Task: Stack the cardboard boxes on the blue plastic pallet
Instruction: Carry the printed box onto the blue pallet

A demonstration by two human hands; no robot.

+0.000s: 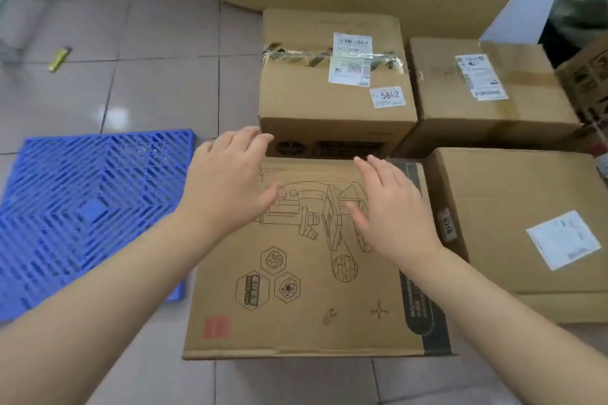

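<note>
Tiled floor [158,92], boxes crowded to the right, blue pallet [88,207] bare at the left.

Both hands hover palm-down over the printed box [296,289], the left hand [230,184] and right hand [391,210] each with its grip spread apart, clamped on nothing. That box carries line drawings and a red square mark. Just behind it, the taped box [332,89] bears a shipping label and a sticker [388,96] reading 5842. Other labels are too blurred to read.

Pallet [82,214] left of printed box [296,289]; taped box [332,76] behind it.
</note>
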